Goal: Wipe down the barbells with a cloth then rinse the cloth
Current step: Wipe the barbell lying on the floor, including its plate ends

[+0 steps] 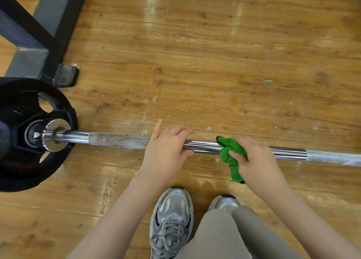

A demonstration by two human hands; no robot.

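Observation:
A chrome barbell [121, 140] lies across the wooden floor from left to right, with knurled and smooth stretches. A black weight plate [23, 133] is on its left end. My left hand [168, 147] grips the bar near the middle, fingers and thumb curled round it. Just to the right, my right hand [254, 155] holds a crumpled green cloth [231, 157] pressed around the smooth part of the bar. One tail of the cloth hangs down toward me.
A black and grey rack base [39, 39] stands at the upper left, its foot close to the plate. My grey sneakers [172, 219] and a beige trouser leg [224, 237] are just below the bar. White dust specks dot the floor [214, 53].

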